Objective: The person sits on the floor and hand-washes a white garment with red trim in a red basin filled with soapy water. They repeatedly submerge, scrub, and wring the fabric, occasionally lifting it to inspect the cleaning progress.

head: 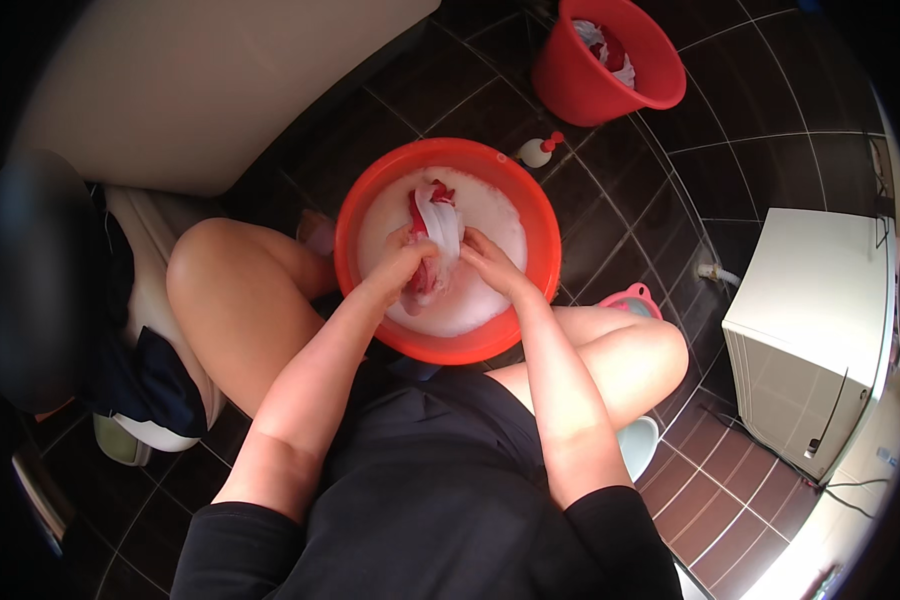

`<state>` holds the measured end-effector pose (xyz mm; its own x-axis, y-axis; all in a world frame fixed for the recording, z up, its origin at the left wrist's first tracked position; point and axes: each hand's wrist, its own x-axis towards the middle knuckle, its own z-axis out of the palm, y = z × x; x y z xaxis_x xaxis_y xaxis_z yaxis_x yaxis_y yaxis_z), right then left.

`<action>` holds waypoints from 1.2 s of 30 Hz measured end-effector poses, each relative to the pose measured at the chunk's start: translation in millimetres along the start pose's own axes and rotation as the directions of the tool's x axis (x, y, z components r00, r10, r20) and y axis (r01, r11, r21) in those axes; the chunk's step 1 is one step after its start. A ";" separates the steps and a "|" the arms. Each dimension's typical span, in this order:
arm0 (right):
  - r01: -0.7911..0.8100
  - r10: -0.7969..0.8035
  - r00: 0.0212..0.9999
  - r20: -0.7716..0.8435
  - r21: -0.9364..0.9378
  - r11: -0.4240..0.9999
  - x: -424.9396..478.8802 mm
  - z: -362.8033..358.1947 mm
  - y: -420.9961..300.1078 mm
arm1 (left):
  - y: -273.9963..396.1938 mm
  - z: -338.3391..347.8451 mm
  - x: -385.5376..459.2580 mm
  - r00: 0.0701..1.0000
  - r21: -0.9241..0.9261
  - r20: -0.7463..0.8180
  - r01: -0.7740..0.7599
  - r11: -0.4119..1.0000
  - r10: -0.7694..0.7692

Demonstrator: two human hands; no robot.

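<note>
A round red plastic basin [544,225] of sudsy, foam-covered water [487,300] stands on the floor between my knees. Over the water I have a wet red and white cloth [441,217], its upper end bunched and its lower part near the foam. My left hand [403,259] grips the cloth's left side, thumb across it. At the cloth's right edge is my right hand [487,259], its fingers bent against the white part; whether they pinch it is hard to tell.
Beyond the basin stand a white pump bottle [536,153] with a red top and a red bucket [570,82] holding red and white cloth. A white appliance [810,285] is at right, a pink basin [634,298] by my right knee, and a pale tub wall [217,82] at upper left.
</note>
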<state>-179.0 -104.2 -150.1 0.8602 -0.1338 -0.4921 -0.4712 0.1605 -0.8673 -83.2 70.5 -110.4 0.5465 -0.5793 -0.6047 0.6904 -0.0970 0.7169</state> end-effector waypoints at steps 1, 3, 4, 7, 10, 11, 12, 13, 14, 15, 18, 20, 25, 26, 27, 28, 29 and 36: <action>-0.025 0.028 0.997 -0.079 0.036 0.999 -4.2 3.4 6.8 | 5.6 3.0 -2.7 1.000 -0.083 -0.008 -0.005 0.997 0.004; -0.034 0.035 0.995 -0.094 0.006 0.999 -12.3 6.5 10.7 | 17.3 4.5 -6.3 0.994 -0.259 0.005 0.104 0.960 -0.106; -0.018 0.016 0.999 -0.029 -0.060 0.998 -19.3 11.3 -4.7 | 24.4 3.3 -9.1 0.987 -0.343 0.013 0.154 0.926 -0.160; -0.026 0.023 1.000 -0.012 -0.305 0.952 -21.5 -1.7 -9.0 | 48.7 6.3 -19.2 0.989 -0.386 -0.107 0.056 0.921 -0.105; 0.005 -0.043 0.966 -0.256 -0.149 0.989 -24.5 -6.3 -14.4 | 32.0 -26.4 0.4 0.966 -0.303 -0.242 0.011 0.953 -0.089; 0.049 -0.056 0.929 -0.366 -0.029 0.998 -25.2 -4.9 -17.0 | 26.6 -33.8 4.0 0.951 -0.287 -0.296 0.000 0.958 -0.089; 0.094 -0.065 0.885 -0.462 0.040 0.995 -22.6 -10.0 -8.8 | 22.4 -32.9 7.1 0.946 -0.273 -0.316 -0.019 0.962 -0.071; 0.082 -0.074 0.879 -0.472 -0.004 0.997 -20.5 -14.9 -2.8 | 19.5 -31.3 8.4 0.941 -0.232 -0.336 -0.043 0.972 -0.039; 0.068 -0.084 0.872 -0.482 -0.049 0.996 -19.8 -22.0 2.4 | 16.6 -29.7 9.6 0.935 -0.191 -0.354 -0.066 0.979 -0.006; 0.053 -0.092 0.868 -0.489 -0.092 0.994 -20.2 -25.6 2.0 | 13.4 -29.7 10.6 0.927 -0.149 -0.374 -0.089 0.985 0.027; -0.235 0.031 0.859 -0.512 -0.339 0.911 -22.6 -36.8 -4.0 | 7.1 -31.0 16.6 0.903 -0.096 -0.430 -0.045 0.994 0.000; -0.118 -0.263 0.806 -0.529 -0.580 0.806 -29.6 -19.1 -15.8 | 12.9 -22.5 11.4 0.950 -0.371 -0.301 -0.033 0.928 -0.087; 0.259 -0.461 0.878 -0.130 -0.680 0.686 -51.3 40.6 -64.2 | 47.1 13.2 -8.7 0.996 -0.588 -0.059 0.023 0.808 -0.072; 0.252 -0.423 0.897 -0.130 -0.635 0.730 -49.9 44.0 -63.7 | 43.4 8.0 -2.9 0.996 -0.601 0.048 0.086 0.795 -0.072; 0.240 -0.384 0.914 -0.132 -0.590 0.771 -48.8 46.5 -63.7 | 43.9 6.9 -0.3 0.985 -0.607 0.157 0.151 0.780 -0.069; 0.175 -0.321 0.929 -0.184 -0.545 0.820 -43.9 42.3 -58.7 | 42.6 8.2 1.6 0.986 -0.557 0.160 0.121 0.822 -0.036; 0.109 -0.253 0.939 -0.233 -0.496 0.862 -41.0 38.1 -54.1 | 41.0 8.9 2.5 0.988 -0.478 0.156 0.092 0.874 -0.019; 0.185 -0.031 0.939 -0.343 0.427 0.885 -30.4 7.8 -39.1 | 13.4 8.0 -7.9 0.977 0.282 0.077 -0.214 0.935 0.200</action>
<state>-185.1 -98.8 -100.7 0.7556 -0.4657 -0.4606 -0.1742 0.5351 -0.8266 -82.1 67.3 -93.2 0.6356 -0.6474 -0.4206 0.3955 -0.1948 0.8976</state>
